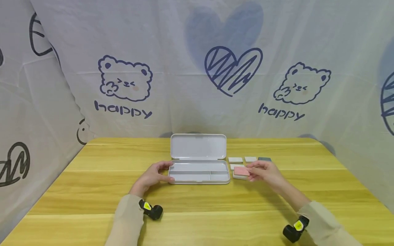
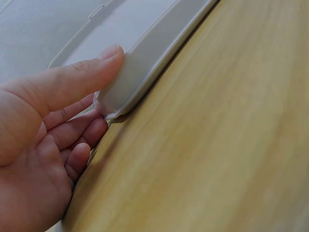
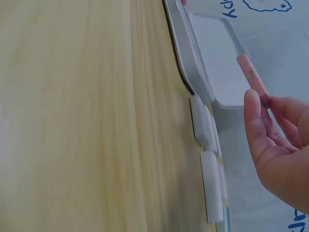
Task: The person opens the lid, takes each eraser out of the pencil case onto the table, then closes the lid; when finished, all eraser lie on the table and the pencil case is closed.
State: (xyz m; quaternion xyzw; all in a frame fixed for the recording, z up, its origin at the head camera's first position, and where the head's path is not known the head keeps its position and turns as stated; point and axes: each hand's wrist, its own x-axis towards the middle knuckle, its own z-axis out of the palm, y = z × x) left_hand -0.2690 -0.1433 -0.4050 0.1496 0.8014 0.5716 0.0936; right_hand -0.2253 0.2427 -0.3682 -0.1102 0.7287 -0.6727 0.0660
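A white pencil case point(image 1: 199, 182) lies open on the table, its lid point(image 1: 198, 147) raised at the back and its tray split by low dividers. My left hand point(image 1: 153, 176) holds the case's left end, with the thumb point(image 2: 89, 77) at the front corner and the other fingers around the end. Between thumb and fingers, my right hand point(image 1: 267, 173) pinches a flat pink eraser point(image 1: 241, 171), lifted just right of the case. Under it sits a white eraser point(image 1: 241, 177), partly hidden. The right wrist view shows the pink eraser point(image 3: 252, 75) edge-on, above white blocks point(image 3: 211, 186).
More white erasers point(image 1: 235, 160) and a grey-blue block point(image 1: 264, 159) lie to the right of the case, some partly covered by my right hand. A patterned cloth point(image 1: 178, 92) hangs behind the far edge of the wooden table point(image 1: 197, 218).
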